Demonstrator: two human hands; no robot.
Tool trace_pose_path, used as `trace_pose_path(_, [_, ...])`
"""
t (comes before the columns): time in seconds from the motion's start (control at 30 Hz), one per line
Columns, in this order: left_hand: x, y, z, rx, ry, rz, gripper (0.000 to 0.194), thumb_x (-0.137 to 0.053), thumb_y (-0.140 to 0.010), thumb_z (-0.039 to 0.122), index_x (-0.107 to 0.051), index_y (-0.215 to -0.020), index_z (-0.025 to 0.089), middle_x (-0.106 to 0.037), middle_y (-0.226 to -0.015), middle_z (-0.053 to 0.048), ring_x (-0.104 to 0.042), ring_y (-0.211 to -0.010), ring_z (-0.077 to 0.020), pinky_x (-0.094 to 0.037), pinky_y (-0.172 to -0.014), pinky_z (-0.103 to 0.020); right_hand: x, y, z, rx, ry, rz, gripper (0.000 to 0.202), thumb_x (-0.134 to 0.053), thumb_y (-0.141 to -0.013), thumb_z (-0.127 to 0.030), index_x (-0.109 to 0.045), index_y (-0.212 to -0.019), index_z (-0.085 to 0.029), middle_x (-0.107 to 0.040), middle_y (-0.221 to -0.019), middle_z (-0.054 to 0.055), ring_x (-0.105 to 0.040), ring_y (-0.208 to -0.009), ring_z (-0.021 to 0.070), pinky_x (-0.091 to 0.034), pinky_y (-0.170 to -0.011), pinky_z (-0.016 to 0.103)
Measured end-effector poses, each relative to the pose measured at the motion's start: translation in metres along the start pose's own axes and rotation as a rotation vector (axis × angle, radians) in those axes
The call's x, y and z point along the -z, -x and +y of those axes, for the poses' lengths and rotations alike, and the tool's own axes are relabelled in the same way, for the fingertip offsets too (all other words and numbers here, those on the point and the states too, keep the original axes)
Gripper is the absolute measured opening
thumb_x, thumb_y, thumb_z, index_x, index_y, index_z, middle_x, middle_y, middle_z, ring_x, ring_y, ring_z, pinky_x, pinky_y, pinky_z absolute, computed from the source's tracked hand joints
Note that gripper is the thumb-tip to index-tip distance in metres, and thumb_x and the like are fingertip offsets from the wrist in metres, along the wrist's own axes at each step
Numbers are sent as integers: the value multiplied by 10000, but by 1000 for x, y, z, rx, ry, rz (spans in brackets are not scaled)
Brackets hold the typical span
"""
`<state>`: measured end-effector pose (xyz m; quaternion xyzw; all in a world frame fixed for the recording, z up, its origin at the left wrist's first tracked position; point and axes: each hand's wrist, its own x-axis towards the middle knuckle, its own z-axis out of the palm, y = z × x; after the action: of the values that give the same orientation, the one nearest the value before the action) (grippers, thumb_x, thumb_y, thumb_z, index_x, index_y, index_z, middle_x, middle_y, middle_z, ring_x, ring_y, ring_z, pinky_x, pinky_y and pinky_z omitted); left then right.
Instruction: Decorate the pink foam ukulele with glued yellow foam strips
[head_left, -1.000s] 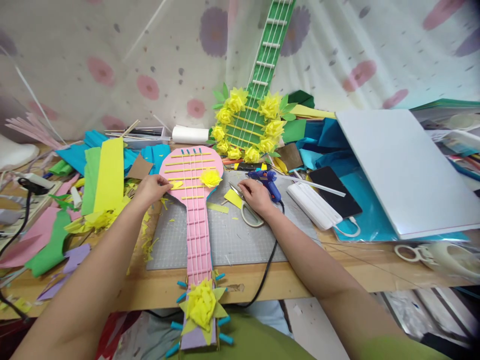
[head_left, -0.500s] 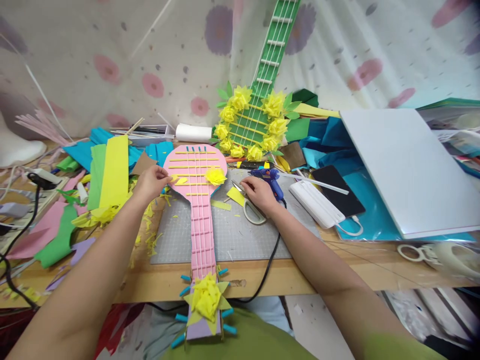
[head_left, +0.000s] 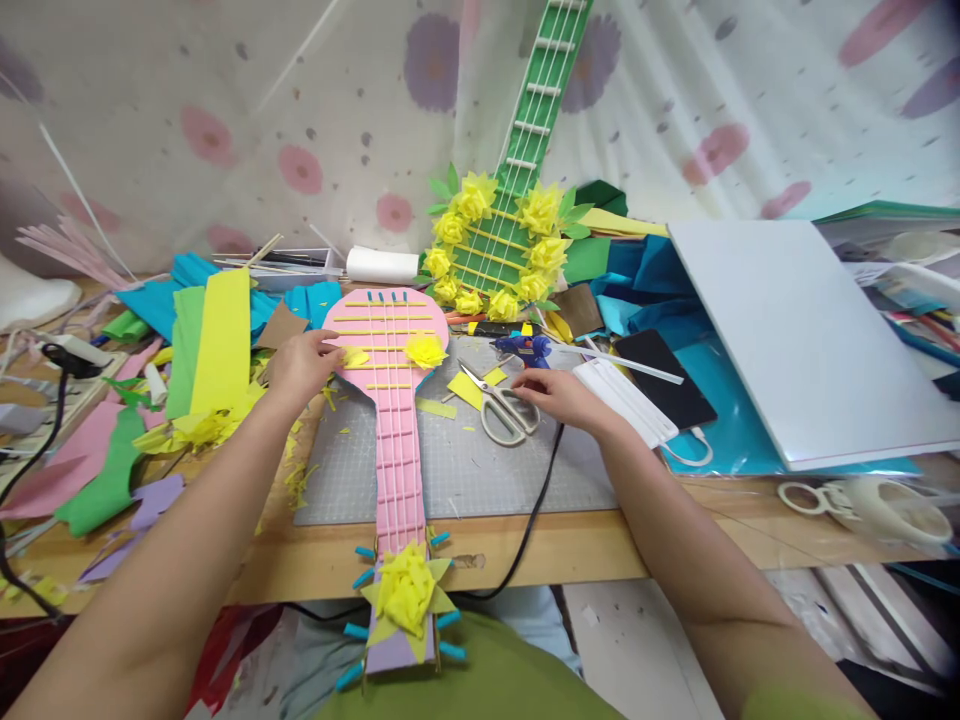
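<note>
A pink paper guitar (head_left: 397, 450) with white strings lies lengthwise in front of me, its purple, flower-decked head end over the table edge. At the left rim of its round body, my left hand (head_left: 300, 368) is closed with fingertips pinching a yellow paper petal (head_left: 355, 356). A yellow paper flower (head_left: 426, 351) sits on the body's right side. My right hand (head_left: 562, 395) is open over the right handle loop of the scissors (head_left: 504, 412), which lie on the cutting mat (head_left: 480, 480). Just behind that hand is a blue glue gun (head_left: 529, 348), its grip mostly hidden.
A green paper guitar (head_left: 491, 250) with yellow flowers leans at the back. Crepe paper strips (head_left: 221, 340) and scraps crowd the left. To the right are a white power bank (head_left: 626, 400), a black tablet-like slab (head_left: 667, 375), a white board (head_left: 810, 350) and a tape roll (head_left: 900, 510).
My right hand has come off the scissors' middle and moved right, toward the glue gun's grip. The scissors stay on the mat, more of them showing. My left hand stays at the guitar's rim.
</note>
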<state>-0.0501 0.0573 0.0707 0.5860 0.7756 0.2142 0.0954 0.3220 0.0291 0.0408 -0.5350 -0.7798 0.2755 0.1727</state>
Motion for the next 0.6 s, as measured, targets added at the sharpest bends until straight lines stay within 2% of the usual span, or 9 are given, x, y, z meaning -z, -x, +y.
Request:
trace_pose_path(0.13, [4,1,2,18,-38,17,359,-614,-690,347,-666,-1034,254,-715,-917,-56,-633,-906,-298,-460,-693,-367,32,13,13,-69,0,-208,311,-514,-786,-481,-637,-773,-196,-621,-678,1,-532,-633,134,-369,-572,249])
trace_pose_path(0.2, [6,4,4,28,-2,42,345,-615,-694,360,-673,-1017,256,-715,-908,-49,-635,-906,-288,-465,-705,-365,43,16,23,-133,92,-209,384,-528,-759,-560,-613,-683,-194,-595,-637,8,-503,-596,132,-347,-542,259])
trace_pose_path(0.3, [4,9,11,49,159,105,310,-609,-693,373,-677,-963,238,-712,-887,-38,-648,-859,-240,-474,-708,-331,47,11,35,-250,153,-23,475,-560,-688,-659,-605,-735,-188,-566,-632,15,-476,-572,138,-329,-504,271])
trace_pose_path(0.4, [-5,18,23,33,396,136,305,-612,-669,365,-655,-922,202,-704,-854,-41,-652,-806,-196,-481,-695,-290,36,-3,38,-255,134,192,548,-611,-636,-662,-614,-886,-174,-581,-711,30,-506,-610,152,-361,-526,275])
trace_pose_path(0.53, [-23,35,45,44,698,73,398,-652,-591,307,-574,-956,168,-676,-724,-24,-632,-682,-163,-471,-616,-263,9,-25,32,-215,75,227,458,-622,-671,-583,-649,-868,-171,-632,-751,58,-564,-678,186,-405,-584,287])
trace_pose_path(0.6, [-30,46,54,93,786,16,439,-662,-571,293,-534,-972,170,-662,-693,-10,-610,-618,-149,-444,-558,-249,-5,-32,31,-224,28,298,397,-627,-686,-527,-658,-837,-161,-651,-769,78,-584,-709,202,-426,-609,297])
